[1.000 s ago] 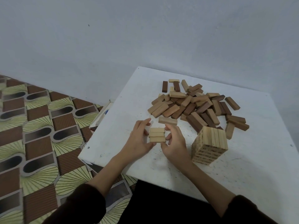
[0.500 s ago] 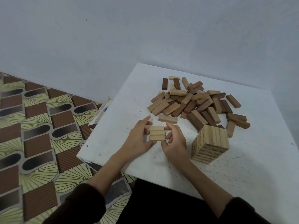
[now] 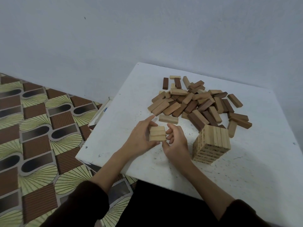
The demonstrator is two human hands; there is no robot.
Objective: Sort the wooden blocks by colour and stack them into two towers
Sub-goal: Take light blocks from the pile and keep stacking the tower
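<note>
Three light wooden blocks [image 3: 157, 133] lie side by side as one flat row near the table's left front. My left hand [image 3: 139, 138] grips their left ends, index finger stretched past the far side and thumb at the near edge. My right hand [image 3: 176, 141] has curled fingers pressed against their right ends. A light-coloured tower [image 3: 211, 143] of several layers stands just right of my right hand. Behind it a mixed pile of light and dark brown blocks [image 3: 196, 104] is spread out. One loose light block [image 3: 168, 119] lies just beyond my hands.
The white table [image 3: 246, 169] has its left edge close to my left hand, with patterned floor [image 3: 37, 128] below. A flat white object [image 3: 101, 112] leans at the table's left side. A plain wall rises behind.
Both hands have stayed on the row of three light blocks, squeezing it from both ends. The pile and tower have not moved.
</note>
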